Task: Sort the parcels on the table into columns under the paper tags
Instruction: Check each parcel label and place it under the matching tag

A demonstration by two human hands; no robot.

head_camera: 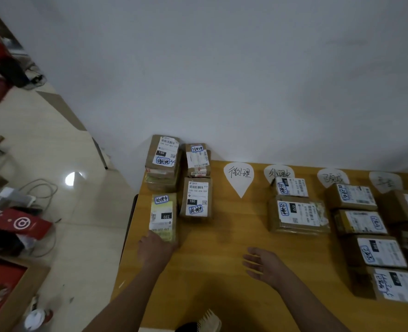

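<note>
My left hand (pixel 156 248) grips the near end of a yellow-labelled parcel marked 220 (pixel 163 216) at the table's left edge. Behind it stand a stack of brown parcels (pixel 162 161), a small parcel (pixel 197 160) and a parcel marked 150 (pixel 196 200). My right hand (pixel 263 263) hovers open over bare wood, holding nothing. Several white paper tags lie along the far edge: the first tag (pixel 239 177) has no parcel under it, the second tag (pixel 278 172) heads two parcels (pixel 296 214), the third tag (pixel 331 177) heads a column of several parcels (pixel 366 224).
A fourth tag (pixel 385 182) at the far right heads more parcels (pixel 406 204). The wooden table (pixel 222 271) abuts a white wall. To the left, the floor holds cables, a red bag (pixel 22 224) and a cardboard box (pixel 11 291). A brush (pixel 206 321) lies at the table's near edge.
</note>
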